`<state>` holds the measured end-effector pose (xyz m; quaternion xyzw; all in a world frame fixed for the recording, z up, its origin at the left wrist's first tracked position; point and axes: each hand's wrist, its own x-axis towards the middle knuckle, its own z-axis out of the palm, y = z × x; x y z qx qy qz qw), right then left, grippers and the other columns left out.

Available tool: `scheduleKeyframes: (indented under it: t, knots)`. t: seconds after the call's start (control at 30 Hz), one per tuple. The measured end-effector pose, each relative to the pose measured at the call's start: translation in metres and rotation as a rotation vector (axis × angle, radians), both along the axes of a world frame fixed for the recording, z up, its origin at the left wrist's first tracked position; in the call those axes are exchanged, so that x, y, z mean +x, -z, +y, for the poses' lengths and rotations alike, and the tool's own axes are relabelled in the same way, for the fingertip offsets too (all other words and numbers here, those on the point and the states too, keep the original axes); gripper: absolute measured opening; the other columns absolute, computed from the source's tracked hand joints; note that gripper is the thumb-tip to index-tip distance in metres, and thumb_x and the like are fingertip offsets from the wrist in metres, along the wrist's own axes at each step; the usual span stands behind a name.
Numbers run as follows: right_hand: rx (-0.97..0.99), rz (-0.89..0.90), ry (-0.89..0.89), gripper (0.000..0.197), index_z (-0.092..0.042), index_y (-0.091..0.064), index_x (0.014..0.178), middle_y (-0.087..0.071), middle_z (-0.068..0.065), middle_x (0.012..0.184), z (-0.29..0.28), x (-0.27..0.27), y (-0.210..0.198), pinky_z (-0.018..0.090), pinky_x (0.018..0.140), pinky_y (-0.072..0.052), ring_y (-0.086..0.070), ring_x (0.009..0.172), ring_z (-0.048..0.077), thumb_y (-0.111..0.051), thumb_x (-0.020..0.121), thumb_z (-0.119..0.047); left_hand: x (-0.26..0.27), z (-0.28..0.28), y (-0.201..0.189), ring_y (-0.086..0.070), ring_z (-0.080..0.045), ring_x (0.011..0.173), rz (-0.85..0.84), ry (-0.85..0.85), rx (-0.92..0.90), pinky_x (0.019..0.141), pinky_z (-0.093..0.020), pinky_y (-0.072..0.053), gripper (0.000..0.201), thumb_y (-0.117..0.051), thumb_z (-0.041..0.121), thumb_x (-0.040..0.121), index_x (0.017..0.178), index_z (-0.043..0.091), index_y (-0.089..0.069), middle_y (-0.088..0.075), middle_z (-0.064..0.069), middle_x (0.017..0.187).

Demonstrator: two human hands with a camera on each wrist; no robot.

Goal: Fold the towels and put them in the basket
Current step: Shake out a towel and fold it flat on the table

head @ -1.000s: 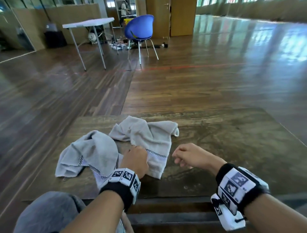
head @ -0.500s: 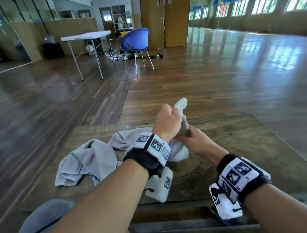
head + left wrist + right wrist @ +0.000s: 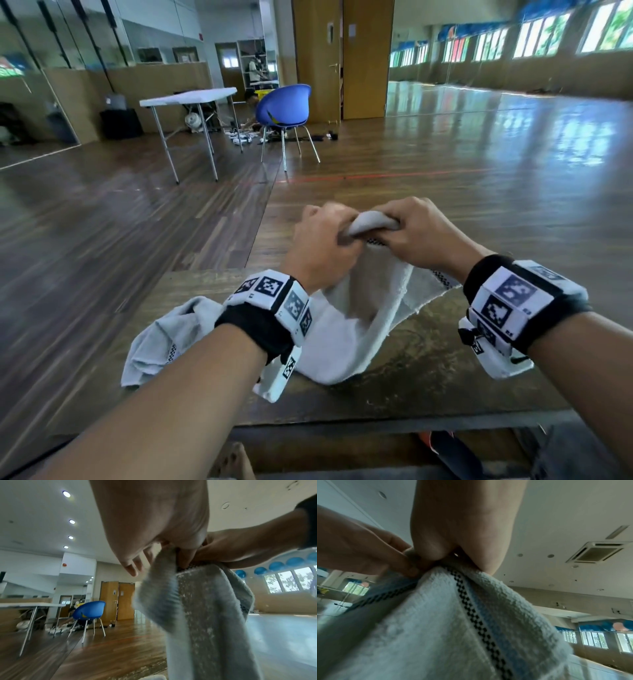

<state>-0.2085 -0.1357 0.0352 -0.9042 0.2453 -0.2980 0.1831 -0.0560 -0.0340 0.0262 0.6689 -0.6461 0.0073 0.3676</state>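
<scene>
I hold a pale grey towel (image 3: 363,308) with a black checkered stripe up above the wooden table (image 3: 428,377). My left hand (image 3: 325,240) and right hand (image 3: 414,229) grip its top edge side by side, almost touching. The cloth hangs down and its lower end rests on the table. In the left wrist view the towel (image 3: 197,615) drops from my left hand (image 3: 164,547). In the right wrist view the towel (image 3: 453,622) fills the lower frame beneath my right hand (image 3: 440,555). A second grey towel (image 3: 164,339) lies crumpled on the table's left side. No basket is in view.
Beyond the table stretches a glossy wooden floor. A blue chair (image 3: 284,109) and a white folding table (image 3: 188,99) stand far back left, with clutter on the floor around them. Wooden doors (image 3: 342,58) stand behind.
My left hand lifted one towel off the table and my right hand joined it. Both hands now grip its top edge higher up, with more cloth hanging.
</scene>
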Motion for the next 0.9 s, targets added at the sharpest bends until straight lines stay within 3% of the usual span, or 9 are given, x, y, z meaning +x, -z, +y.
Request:
scheduleKeyframes:
  t: [0.07, 0.2, 0.3, 0.4, 0.5, 0.57, 0.63, 0.73, 0.9]
  knots:
    - [-0.03, -0.01, 0.01, 0.027, -0.026, -0.071, 0.082, -0.068, -0.008, 0.072, 0.003, 0.001, 0.006, 0.037, 0.067, -0.05, -0.062, 0.074, 0.011, -0.063, 0.079, -0.053, 0.006, 0.004, -0.002, -0.065, -0.034, 0.089, 0.005, -0.065, -0.012, 0.079, -0.041, -0.051, 0.015, -0.059, 0.016, 0.079, 0.087, 0.017, -0.072, -0.073, -0.006, 0.087]
    - [0.026, 0.046, 0.126, 0.023, -0.037, -0.058, 0.067, -0.06, -0.009, 0.063, 0.0, -0.01, 0.023, 0.039, 0.065, -0.051, -0.055, 0.07, 0.015, -0.075, 0.081, -0.043, 0.026, 0.015, -0.01, -0.066, -0.029, 0.083, 0.003, -0.238, -0.109, 0.07, -0.035, -0.046, 0.018, -0.058, 0.005, 0.081, 0.087, 0.011, -0.073, -0.073, -0.009, 0.085]
    - [0.08, 0.045, 0.226, 0.019, -0.037, -0.061, 0.069, -0.064, -0.008, 0.068, -0.006, -0.024, 0.024, 0.042, 0.068, -0.055, -0.063, 0.074, 0.021, -0.075, 0.082, -0.038, 0.049, 0.023, -0.013, -0.058, -0.024, 0.078, 0.092, -0.357, -0.146, 0.064, -0.03, -0.04, 0.008, -0.066, 0.014, 0.083, 0.081, 0.018, -0.059, -0.062, 0.001, 0.077]
    - [0.02, -0.133, 0.297, 0.01, -0.031, -0.059, 0.083, -0.066, -0.008, 0.073, -0.007, -0.028, 0.025, 0.043, 0.066, -0.055, -0.064, 0.075, 0.024, -0.069, 0.081, -0.031, 0.059, 0.03, -0.008, -0.054, -0.027, 0.074, 0.104, -0.369, -0.137, 0.062, -0.035, -0.039, 0.03, -0.073, 0.031, 0.086, 0.082, 0.013, -0.049, -0.058, -0.003, 0.076]
    - [0.019, -0.073, 0.195, 0.017, -0.029, -0.057, 0.083, -0.064, -0.012, 0.074, 0.0, -0.028, 0.036, 0.033, 0.059, -0.047, -0.061, 0.073, 0.017, -0.071, 0.082, -0.038, 0.059, 0.033, 0.006, -0.056, -0.02, 0.075, 0.142, -0.31, 0.095, 0.06, -0.032, -0.041, 0.027, -0.063, 0.038, 0.09, 0.096, 0.014, -0.054, -0.062, -0.001, 0.084]
    - [0.144, 0.212, 0.082, 0.019, -0.025, -0.056, 0.079, -0.061, -0.012, 0.075, 0.003, -0.029, 0.049, 0.029, 0.056, -0.04, -0.058, 0.071, 0.017, -0.072, 0.084, -0.034, 0.059, 0.035, 0.019, -0.056, -0.018, 0.07, 0.081, -0.27, 0.424, 0.056, -0.029, -0.039, 0.024, -0.061, 0.034, 0.09, 0.089, 0.011, -0.062, -0.063, -0.003, 0.08]
    - [0.254, 0.594, -0.011, 0.017, -0.021, -0.058, 0.077, -0.059, -0.008, 0.075, 0.003, -0.032, 0.065, 0.026, 0.058, -0.036, -0.055, 0.072, 0.018, -0.066, 0.09, -0.03, 0.06, 0.038, 0.034, -0.046, -0.016, 0.06, -0.082, -0.173, 0.768, 0.052, -0.028, -0.033, 0.028, -0.066, 0.03, 0.087, 0.067, 0.013, -0.059, -0.054, -0.002, 0.068]
    - [0.436, 0.895, -0.101, 0.013, -0.014, -0.069, 0.085, -0.063, -0.006, 0.079, -0.002, -0.036, 0.092, 0.023, 0.064, -0.041, -0.055, 0.072, 0.01, -0.061, 0.094, -0.019, 0.064, 0.04, 0.061, -0.044, -0.013, 0.057, -0.169, -0.089, 1.089, 0.052, -0.024, -0.037, 0.017, -0.077, 0.025, 0.08, 0.076, 0.012, -0.066, -0.054, 0.0, 0.07]
    - [0.423, 0.612, 0.006, 0.034, -0.042, -0.069, 0.06, -0.065, -0.023, 0.063, -0.014, -0.027, 0.127, 0.025, 0.064, -0.044, -0.057, 0.064, -0.007, -0.069, 0.091, -0.028, 0.07, 0.021, 0.106, -0.038, -0.02, 0.061, -0.011, -0.114, 0.942, 0.061, -0.03, -0.033, 0.023, -0.07, 0.012, 0.079, 0.065, 0.015, -0.051, -0.044, -0.004, 0.064]
